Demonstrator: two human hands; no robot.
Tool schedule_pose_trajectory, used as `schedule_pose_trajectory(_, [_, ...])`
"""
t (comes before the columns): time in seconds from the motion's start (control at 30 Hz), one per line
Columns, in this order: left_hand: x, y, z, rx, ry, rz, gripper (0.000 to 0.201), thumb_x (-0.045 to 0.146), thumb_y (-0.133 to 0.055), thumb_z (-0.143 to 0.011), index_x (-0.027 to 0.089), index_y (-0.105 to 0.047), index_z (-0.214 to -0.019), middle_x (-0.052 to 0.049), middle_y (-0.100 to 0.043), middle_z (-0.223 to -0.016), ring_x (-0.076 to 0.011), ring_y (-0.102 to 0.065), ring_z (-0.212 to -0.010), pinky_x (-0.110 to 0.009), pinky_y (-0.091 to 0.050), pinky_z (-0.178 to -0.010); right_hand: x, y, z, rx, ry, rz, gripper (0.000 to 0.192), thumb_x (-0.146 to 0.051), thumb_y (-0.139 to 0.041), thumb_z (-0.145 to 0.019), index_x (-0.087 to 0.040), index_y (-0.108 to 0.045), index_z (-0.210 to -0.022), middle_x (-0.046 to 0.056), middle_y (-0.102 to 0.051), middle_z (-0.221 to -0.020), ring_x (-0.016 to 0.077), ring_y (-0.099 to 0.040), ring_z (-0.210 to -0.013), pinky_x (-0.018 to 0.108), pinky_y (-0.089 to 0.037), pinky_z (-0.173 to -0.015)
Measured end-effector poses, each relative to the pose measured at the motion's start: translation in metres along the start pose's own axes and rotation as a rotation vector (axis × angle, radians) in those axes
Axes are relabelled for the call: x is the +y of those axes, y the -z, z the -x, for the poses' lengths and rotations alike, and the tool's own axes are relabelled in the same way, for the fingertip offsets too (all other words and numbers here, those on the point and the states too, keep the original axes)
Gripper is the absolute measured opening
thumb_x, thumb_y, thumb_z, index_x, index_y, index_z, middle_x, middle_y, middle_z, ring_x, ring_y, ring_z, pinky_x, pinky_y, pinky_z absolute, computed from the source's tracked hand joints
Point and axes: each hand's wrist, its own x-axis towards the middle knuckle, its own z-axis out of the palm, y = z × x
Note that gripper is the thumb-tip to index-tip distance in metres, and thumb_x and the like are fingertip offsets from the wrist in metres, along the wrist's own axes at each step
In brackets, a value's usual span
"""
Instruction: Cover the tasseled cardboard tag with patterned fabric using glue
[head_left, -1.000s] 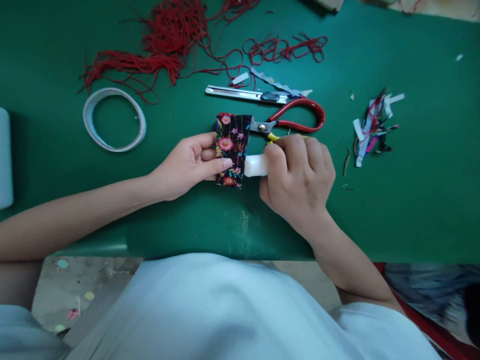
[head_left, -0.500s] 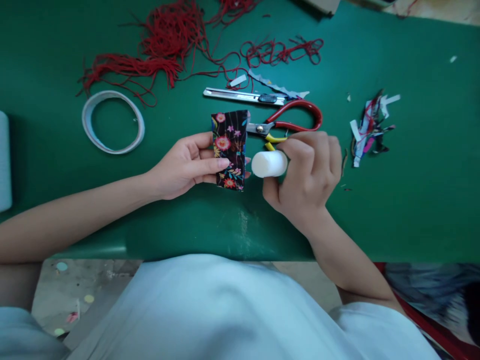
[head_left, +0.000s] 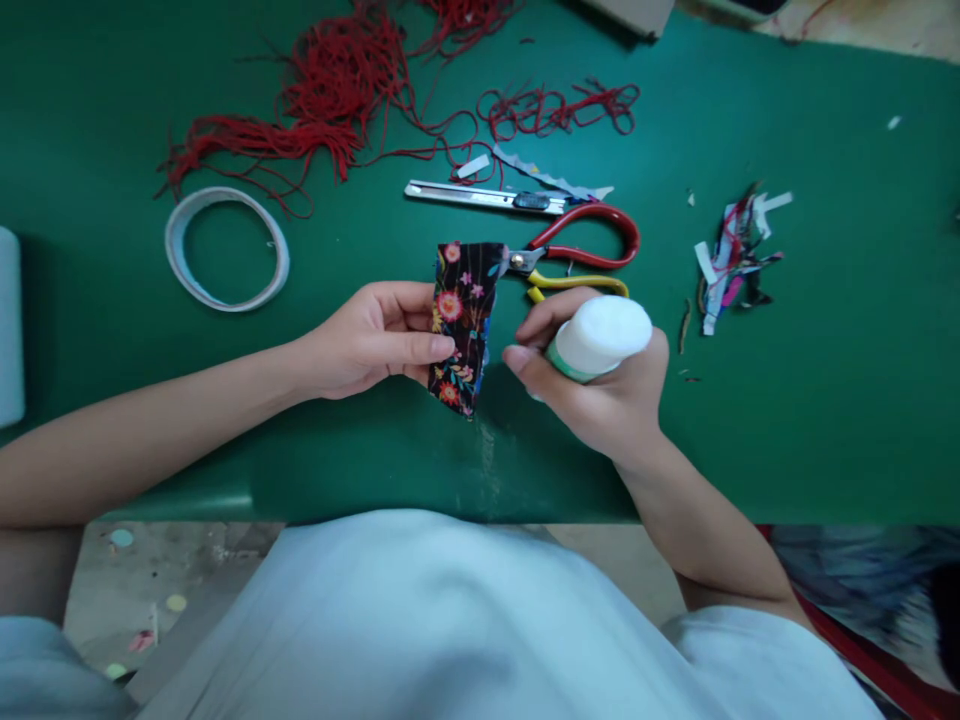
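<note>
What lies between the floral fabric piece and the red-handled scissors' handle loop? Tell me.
Head view: only the scissors' own pivot and short blades, reaching the floral fabric piece's upper right corner, over bare green table.

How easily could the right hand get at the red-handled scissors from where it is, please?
Probably not freely: the right hand is wrapped around a white glue stick, though the red-handled scissors lie uncovered just beyond it.

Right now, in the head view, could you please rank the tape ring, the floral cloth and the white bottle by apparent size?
1. Tape ring, widest outline.
2. Floral cloth, in the left hand.
3. White bottle, partly hidden in the right hand, so its rank is unsure.
</note>
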Motion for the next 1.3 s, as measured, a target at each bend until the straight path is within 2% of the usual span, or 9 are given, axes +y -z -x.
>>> schedule_pose_trajectory(0.13, [-0.001,0.001,0.001,-0.089,0.07,0.021,0.024,0.023,-0.086,-0.065,0.014,-0.07,-0.08,0.001,-0.071,-0.069,-0.0133,-0.071,-0.062,-0.02,-0.062,-0.057,-0.01,-0.005,-0.001,-0.194,-0.22,-0.418,0.016,-0.026,-0.078,-0.074,-0.02,-0.064,-0.076,-0.003,-0.062,-0.064,0.0089,-0.055,-0.053,0.022,-0.047,-0.049])
schedule_pose_trajectory(0.3, [-0.001,0.001,0.002,-0.129,0.135,0.001,0.024,0.024,-0.088,-0.062,0.014,-0.072,-0.077,0.001,-0.073,-0.072,-0.01,-0.069,-0.06,-0.015,-0.06,-0.057,-0.006,-0.013,-0.002,-0.318,-0.223,-0.658,0.017,-0.026,-0.08,-0.073,-0.019,-0.065,-0.071,-0.003,-0.065,-0.066,0.0072,-0.057,-0.054,0.019,-0.048,-0.051])
schedule_pose_trajectory(0.57, [0.001,0.001,0.002,-0.155,0.166,-0.088,0.035,0.033,-0.09,-0.058,0.015,-0.075,-0.085,-0.003,-0.074,-0.076,-0.0134,-0.07,-0.061,-0.019,-0.06,-0.057,0.0,-0.016,-0.001,-0.406,-0.181,-0.708,0.018,-0.027,-0.082,-0.071,-0.02,-0.066,-0.071,-0.003,-0.068,-0.068,0.0095,-0.063,-0.061,0.02,-0.053,-0.058])
schedule_pose_trajectory(0.83, [0.0,0.003,0.002,-0.165,0.166,-0.118,0.035,0.035,-0.089,-0.06,0.015,-0.075,-0.086,-0.003,-0.074,-0.077,-0.0125,-0.07,-0.063,-0.017,-0.059,-0.058,0.0,-0.018,0.001,-0.388,-0.202,-0.709,0.02,-0.026,-0.085,-0.067,-0.02,-0.065,-0.07,-0.004,-0.066,-0.065,0.0087,-0.06,-0.058,0.02,-0.051,-0.056])
schedule_pose_trajectory(1.0, [0.0,0.004,0.003,-0.116,0.153,-0.142,0.032,0.032,-0.087,-0.064,0.014,-0.073,-0.086,-0.001,-0.073,-0.077,-0.0097,-0.068,-0.062,-0.014,-0.057,-0.057,-0.001,-0.012,-0.001,-0.375,-0.191,-0.6,0.023,-0.029,-0.084,-0.068,-0.019,-0.064,-0.069,-0.005,-0.063,-0.06,0.0082,-0.056,-0.052,0.02,-0.048,-0.052])
schedule_pose_trajectory(1.17, [-0.003,0.003,0.004,-0.084,0.08,-0.198,0.025,0.029,-0.084,-0.069,0.014,-0.07,-0.084,0.0,-0.072,-0.076,-0.0098,-0.068,-0.065,-0.015,-0.058,-0.06,-0.007,-0.005,-0.001,-0.336,-0.077,-0.394,0.021,-0.021,-0.077,-0.073,-0.019,-0.059,-0.063,-0.004,-0.061,-0.056,0.0071,-0.052,-0.046,0.019,-0.041,-0.045])
schedule_pose_trajectory(1.3, [-0.005,-0.003,0.005,-0.048,0.009,-0.245,0.023,0.028,-0.083,-0.07,0.014,-0.068,-0.08,0.0,-0.071,-0.075,-0.0109,-0.068,-0.066,-0.017,-0.058,-0.059,-0.01,-0.004,0.002,-0.308,-0.108,-0.331,0.023,-0.02,-0.074,-0.073,-0.02,-0.056,-0.059,-0.004,-0.058,-0.054,0.0073,-0.048,-0.045,0.021,-0.039,-0.044])
